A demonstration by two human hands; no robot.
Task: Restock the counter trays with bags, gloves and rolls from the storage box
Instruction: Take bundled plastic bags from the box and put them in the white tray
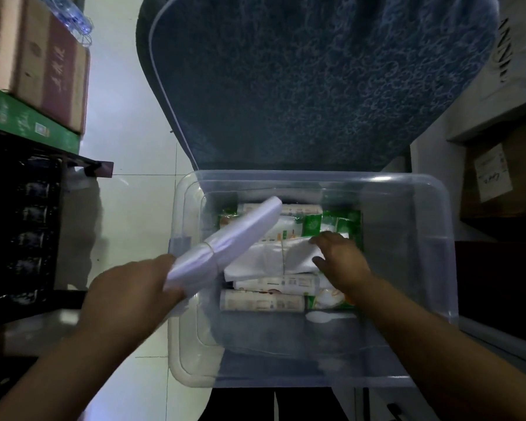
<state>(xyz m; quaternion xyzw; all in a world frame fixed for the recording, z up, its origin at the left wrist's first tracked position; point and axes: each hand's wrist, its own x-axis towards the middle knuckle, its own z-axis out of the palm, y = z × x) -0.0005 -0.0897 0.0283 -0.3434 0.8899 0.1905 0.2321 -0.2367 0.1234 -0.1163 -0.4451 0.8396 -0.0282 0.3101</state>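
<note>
A clear plastic storage box (431, 268) stands open below me. My left hand (131, 287) grips one end of a bundle of white plastic bags (237, 235) tied with a rubber band, raised slantwise over the box's left rim. Inside the box, my right hand (340, 256) closes on a second banded bundle of white bags (271, 259). Beneath it lie white rolls (261, 302) in printed wrappers and green packets (337, 223). A white plastic spoon (322, 316) rests on the box floor.
A blue patterned cushion (316, 80) rises behind the box. Cardboard cartons (43, 62) sit on a dark shelf rack (22, 223) at the left. More boxes (498, 174) fill shelving at the right. Pale tiled floor (128, 165) shows between rack and box.
</note>
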